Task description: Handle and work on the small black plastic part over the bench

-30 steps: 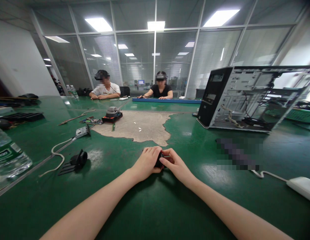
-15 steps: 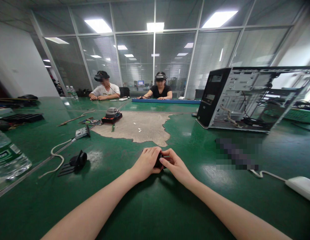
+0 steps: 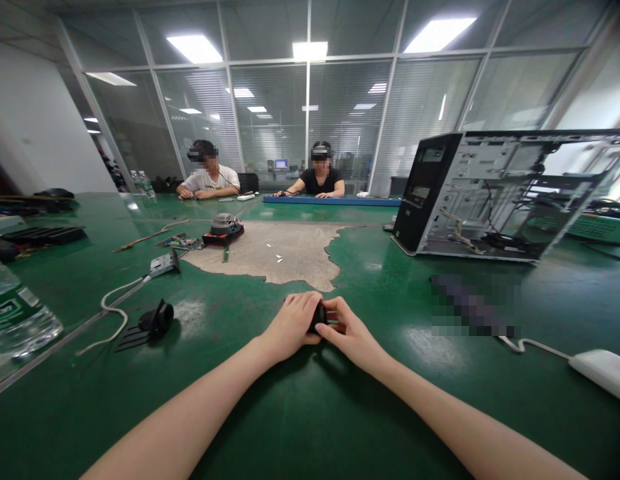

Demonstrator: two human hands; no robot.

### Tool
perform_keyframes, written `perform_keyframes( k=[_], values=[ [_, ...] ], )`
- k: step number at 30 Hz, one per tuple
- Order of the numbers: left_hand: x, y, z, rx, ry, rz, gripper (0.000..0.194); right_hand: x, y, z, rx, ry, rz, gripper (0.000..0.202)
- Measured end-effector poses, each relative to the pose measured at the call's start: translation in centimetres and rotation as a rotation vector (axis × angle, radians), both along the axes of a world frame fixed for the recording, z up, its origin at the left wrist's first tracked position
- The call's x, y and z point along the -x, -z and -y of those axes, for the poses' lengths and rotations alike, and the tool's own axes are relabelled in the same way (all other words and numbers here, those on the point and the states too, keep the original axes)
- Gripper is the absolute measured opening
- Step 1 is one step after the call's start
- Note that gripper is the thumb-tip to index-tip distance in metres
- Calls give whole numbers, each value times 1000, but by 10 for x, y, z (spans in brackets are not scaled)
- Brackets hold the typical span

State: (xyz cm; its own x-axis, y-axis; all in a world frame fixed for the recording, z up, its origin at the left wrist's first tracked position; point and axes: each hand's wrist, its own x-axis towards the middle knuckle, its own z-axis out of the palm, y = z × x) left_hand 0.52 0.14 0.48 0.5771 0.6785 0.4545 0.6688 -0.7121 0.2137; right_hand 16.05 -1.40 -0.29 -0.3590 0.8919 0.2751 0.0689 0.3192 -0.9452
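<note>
Though half-covered, black object (image 3: 318, 315) between hands (image 3: 290, 325) (image 3: 354, 335)

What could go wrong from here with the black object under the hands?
The black object could slip or twist, as the right hand seems to hold only its side. The left hand covers much of it, so a misplaced grip might go unseen.
</note>
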Motion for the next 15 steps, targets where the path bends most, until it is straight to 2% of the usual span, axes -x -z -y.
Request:
perform_keyframes(
  k=[5, 10, 15],
  values=[
    [0, 0, 0, 0, -5, 8, 51, 1, 1, -2, 41, 18, -24, 19],
    [0, 0, 0, 3, -11, 3, 53, 2, 3, -8, 83, 64, -20, 29],
    [0, 1, 0, 0, -11, 5, 53, -1, -1, -6, 75, -3, 9, 26]
  ],
)
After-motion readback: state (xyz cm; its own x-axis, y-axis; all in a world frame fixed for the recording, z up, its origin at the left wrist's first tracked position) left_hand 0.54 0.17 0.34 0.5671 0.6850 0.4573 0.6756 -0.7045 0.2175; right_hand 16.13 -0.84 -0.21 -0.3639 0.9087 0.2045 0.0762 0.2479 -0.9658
